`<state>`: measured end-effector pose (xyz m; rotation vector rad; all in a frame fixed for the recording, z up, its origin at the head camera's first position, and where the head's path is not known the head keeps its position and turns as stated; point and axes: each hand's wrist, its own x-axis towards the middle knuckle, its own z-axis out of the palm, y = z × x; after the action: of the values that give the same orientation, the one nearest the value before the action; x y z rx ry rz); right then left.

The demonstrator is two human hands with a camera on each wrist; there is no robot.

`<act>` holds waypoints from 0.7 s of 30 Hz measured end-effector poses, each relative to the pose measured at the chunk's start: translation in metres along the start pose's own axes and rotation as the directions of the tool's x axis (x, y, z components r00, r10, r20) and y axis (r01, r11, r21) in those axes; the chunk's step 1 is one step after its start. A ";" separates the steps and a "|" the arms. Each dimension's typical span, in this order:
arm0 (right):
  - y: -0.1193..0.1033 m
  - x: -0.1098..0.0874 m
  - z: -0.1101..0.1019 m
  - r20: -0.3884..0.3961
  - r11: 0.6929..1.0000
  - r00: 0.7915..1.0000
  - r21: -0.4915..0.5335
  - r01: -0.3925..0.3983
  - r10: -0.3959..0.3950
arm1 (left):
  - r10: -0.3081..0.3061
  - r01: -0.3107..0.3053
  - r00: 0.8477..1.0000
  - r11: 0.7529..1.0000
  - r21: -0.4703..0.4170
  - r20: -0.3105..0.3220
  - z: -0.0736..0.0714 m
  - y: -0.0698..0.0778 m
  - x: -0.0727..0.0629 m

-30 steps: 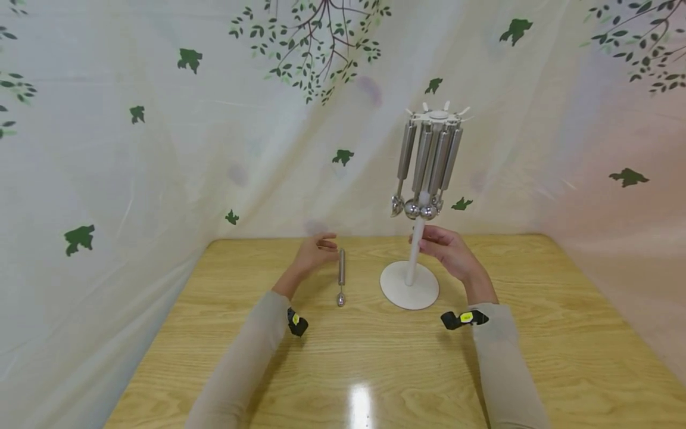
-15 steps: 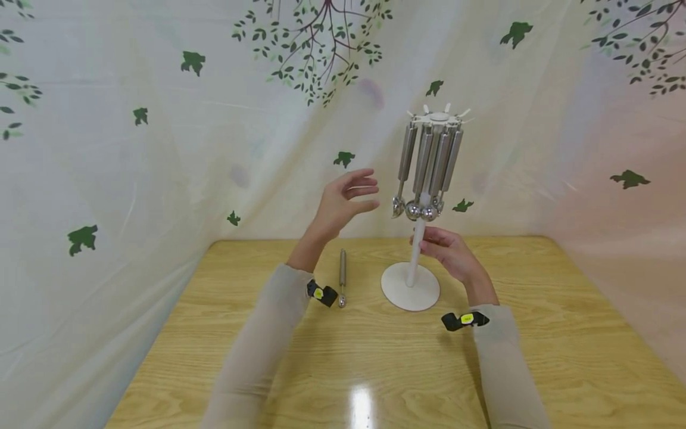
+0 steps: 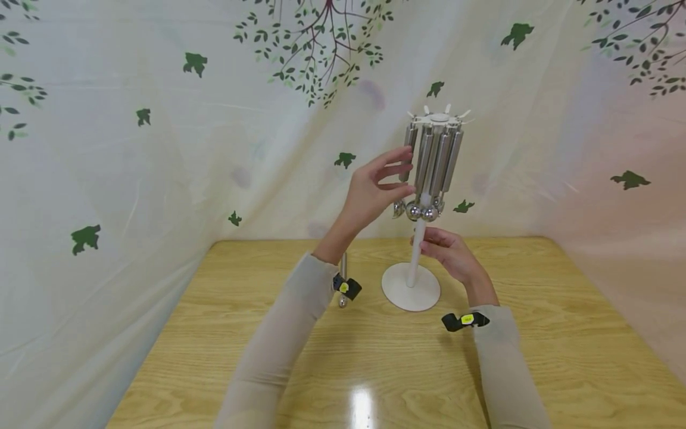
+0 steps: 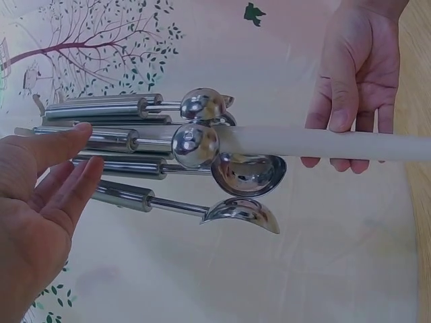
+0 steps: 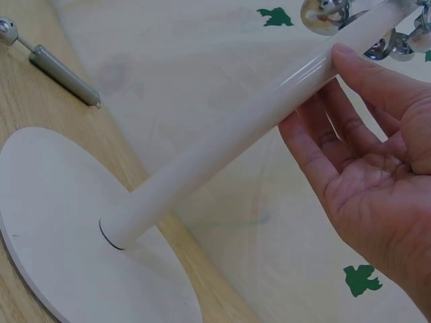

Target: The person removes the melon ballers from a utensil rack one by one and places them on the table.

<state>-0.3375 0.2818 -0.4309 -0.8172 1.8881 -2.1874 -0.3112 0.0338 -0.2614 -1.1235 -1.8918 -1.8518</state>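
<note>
A white utensil stand [image 3: 411, 288] with a round base stands on the table. Several steel scoops [image 3: 432, 161] with tubular handles hang from its top ring, round bowls downward. My right hand [image 3: 452, 256] holds the stand's pole [image 5: 222, 151] below the bowls, thumb on one side and fingers on the other. The left hand [image 3: 370, 193] is raised at the left of the hanging handles, thumb and fingers apart. In the left wrist view, its fingertips [image 4: 91, 171] overlap the handles; whether they touch cannot be told. One loose scoop [image 5: 64, 75] lies on the table, partly behind my left wrist in the head view.
The wooden table [image 3: 407, 369] reaches back to a pale curtain [image 3: 284, 149] printed with leaves and branches. Each sleeve carries a black wrist camera, the left one [image 3: 347, 287] above the loose scoop and the right one [image 3: 464, 320] near the stand's base.
My left hand has risen from beside the loose scoop and moved right to the hanging handles. The right hand keeps its hold on the pole; the loose scoop still lies in place.
</note>
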 end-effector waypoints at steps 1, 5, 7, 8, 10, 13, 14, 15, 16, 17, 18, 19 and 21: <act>0.000 0.000 0.000 -0.002 1.000 1.000 -0.002 -0.003 0.003 | 0.006 -0.006 1.000 1.000 -0.005 0.000 0.000 -0.001 0.001; 0.000 0.000 -0.001 -0.005 1.000 1.000 -0.016 -0.008 0.008 | 0.024 -0.024 1.000 1.000 -0.013 0.011 0.002 -0.005 0.004; 0.000 -0.001 -0.001 -0.001 1.000 1.000 -0.021 -0.004 0.004 | 0.026 -0.026 0.999 1.000 -0.016 0.019 0.003 -0.007 0.006; 0.000 -0.001 -0.001 0.001 1.000 1.000 -0.023 -0.002 0.002 | 0.025 -0.024 0.999 1.000 -0.014 0.021 0.004 -0.008 0.006; 0.000 -0.002 0.000 0.005 1.000 1.000 -0.027 0.003 -0.003 | 0.013 -0.013 1.000 1.000 -0.010 0.024 0.005 -0.008 0.008; -0.001 -0.002 0.001 0.006 0.999 1.000 -0.035 0.004 -0.004 | 0.006 -0.006 1.000 1.000 0.010 0.024 0.007 -0.009 0.009; -0.001 -0.002 0.001 0.006 0.999 1.000 -0.038 0.000 0.000 | 0.003 -0.004 1.000 1.000 0.019 0.022 0.008 -0.009 0.010; -0.001 -0.002 0.001 0.005 0.999 1.000 -0.038 -0.002 0.002 | 0.001 -0.001 1.000 1.000 0.027 0.022 0.008 -0.009 0.010; -0.001 -0.002 0.002 0.004 0.999 1.000 -0.039 -0.003 0.003 | -0.001 0.000 1.000 0.999 0.033 0.019 0.009 -0.009 0.010; -0.002 -0.002 0.002 0.003 0.999 1.000 -0.040 -0.004 0.005 | -0.003 0.002 1.000 0.999 0.039 0.016 0.009 -0.008 0.011; -0.002 -0.002 0.001 0.002 0.999 1.000 -0.041 -0.007 0.007 | -0.005 0.004 1.000 0.999 0.043 0.012 0.010 -0.008 0.011; -0.002 -0.002 0.001 0.001 0.999 1.000 -0.042 -0.009 0.009 | -0.007 0.007 1.000 0.999 0.046 0.009 0.010 -0.007 0.012; -0.001 -0.002 0.001 -0.002 0.999 1.000 -0.041 -0.008 0.008 | -0.014 0.014 1.000 0.999 0.050 0.000 0.011 -0.007 0.013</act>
<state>-0.3350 0.2823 -0.4302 -0.8136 1.9399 -2.1522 -0.3209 0.0492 -0.2599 -1.0978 -1.9406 -1.8007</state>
